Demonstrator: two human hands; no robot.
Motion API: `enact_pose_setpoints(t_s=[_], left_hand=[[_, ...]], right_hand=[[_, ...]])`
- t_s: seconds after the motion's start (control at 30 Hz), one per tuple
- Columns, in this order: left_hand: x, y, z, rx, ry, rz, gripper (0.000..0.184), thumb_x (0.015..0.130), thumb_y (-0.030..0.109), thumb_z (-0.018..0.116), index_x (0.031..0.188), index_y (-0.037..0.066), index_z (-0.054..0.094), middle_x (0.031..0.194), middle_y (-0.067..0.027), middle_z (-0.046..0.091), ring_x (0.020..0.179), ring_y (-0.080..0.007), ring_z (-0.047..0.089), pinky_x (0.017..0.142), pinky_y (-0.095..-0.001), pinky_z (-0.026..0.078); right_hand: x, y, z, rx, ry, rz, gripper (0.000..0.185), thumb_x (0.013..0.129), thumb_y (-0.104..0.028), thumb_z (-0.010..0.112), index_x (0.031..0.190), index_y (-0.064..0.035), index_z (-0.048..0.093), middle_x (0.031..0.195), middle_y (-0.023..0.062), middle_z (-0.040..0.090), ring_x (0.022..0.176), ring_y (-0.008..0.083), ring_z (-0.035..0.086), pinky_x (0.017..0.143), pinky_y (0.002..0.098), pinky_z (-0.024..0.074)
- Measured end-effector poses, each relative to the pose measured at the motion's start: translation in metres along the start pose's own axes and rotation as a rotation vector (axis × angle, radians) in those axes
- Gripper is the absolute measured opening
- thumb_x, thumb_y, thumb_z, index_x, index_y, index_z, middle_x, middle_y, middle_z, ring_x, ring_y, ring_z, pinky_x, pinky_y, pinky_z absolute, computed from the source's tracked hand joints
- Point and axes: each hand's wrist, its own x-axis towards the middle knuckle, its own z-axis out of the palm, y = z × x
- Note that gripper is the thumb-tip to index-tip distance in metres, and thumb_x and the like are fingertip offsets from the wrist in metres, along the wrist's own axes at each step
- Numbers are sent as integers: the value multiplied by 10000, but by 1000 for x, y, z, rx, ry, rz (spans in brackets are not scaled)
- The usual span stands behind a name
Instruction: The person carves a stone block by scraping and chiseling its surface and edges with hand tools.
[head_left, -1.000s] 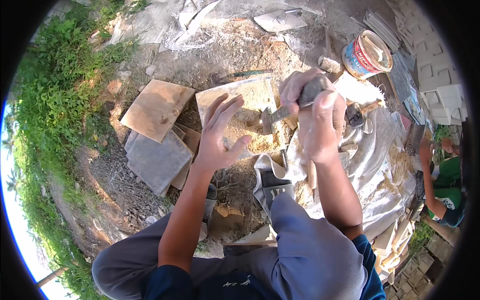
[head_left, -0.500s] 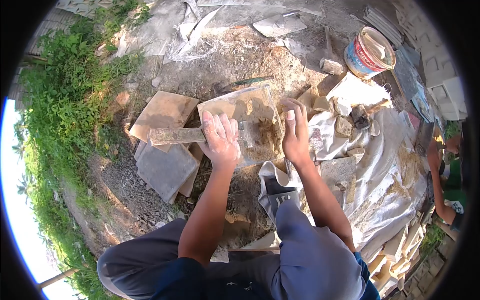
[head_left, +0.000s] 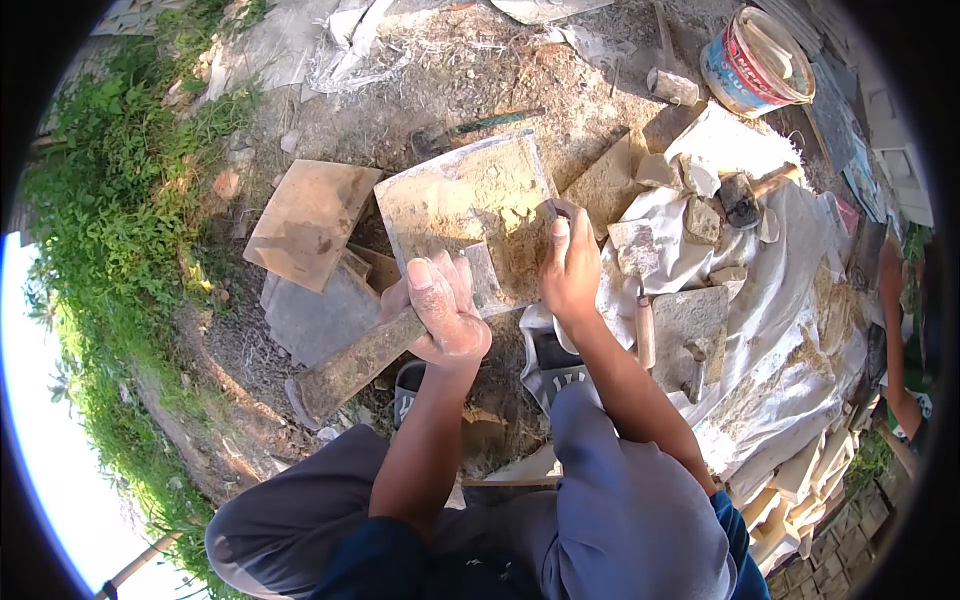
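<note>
My left hand (head_left: 445,310) is wrapped round the worn wooden handle (head_left: 360,368) of a scraper. Its flat metal blade (head_left: 481,268) lies over a square tile (head_left: 430,195), whose surface is partly covered with crumbly yellowish mortar (head_left: 515,215). At the tile's right edge, my right hand (head_left: 572,265) grips the side, its fingers curled at the rim. The tile is tilted on the ground in front of my knees. To the right of my right hand lies a small trowel (head_left: 645,325) with a wooden handle.
Stacked tiles (head_left: 312,222) lie left. A black-headed hammer (head_left: 740,202), stone chunks (head_left: 702,220) and a white sheet (head_left: 780,300) are on the right. Behind stand a paint bucket (head_left: 757,62) and a mallet (head_left: 672,87). Another person's arm (head_left: 893,320) shows at far right.
The scraper's handle has swung from level to slanting down to the left, and my left hand has turned with it. My right hand has closed on the tile's edge. The view has shifted.
</note>
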Motion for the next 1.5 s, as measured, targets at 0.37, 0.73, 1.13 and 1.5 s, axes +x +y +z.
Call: enact_pose_setpoints(t_s=[0.37,0.73,1.13,1.5], left_hand=[[-6,1,-9,-92,-60,-75,455,1011,153,476,584,89,331,490,0,353,418,-82,296,415,-272,224],[-5,-1,2,178,-114,-126,456,1048,232,432,614,147,320,505,7,266,416,-113,174,449,-288,201],[-2,4,6,-76,-93,-127,447,996,134,500,582,111,334,490,27,333,428,-55,279,418,-253,231],[-6,12,2,-295,-113,-166,414,986,101,514,582,106,423,490,-2,425,418,-94,391,426,-251,307]], right_hand=[[3,-1,-1,44,-78,58,424,1043,-363,423,1243,-5,533,1120,262,638,1056,457,598,914,508,456],[0,-1,-2,27,-94,64,416,1038,-366,432,1220,-5,531,1110,268,635,1032,470,594,898,520,451],[-3,-3,-2,-89,-87,106,404,1024,-352,462,1227,-9,526,1119,263,636,1057,456,595,911,518,453],[0,1,-1,-9,-105,98,409,1020,-364,471,1221,-13,527,1081,272,642,1007,464,611,879,527,467]])
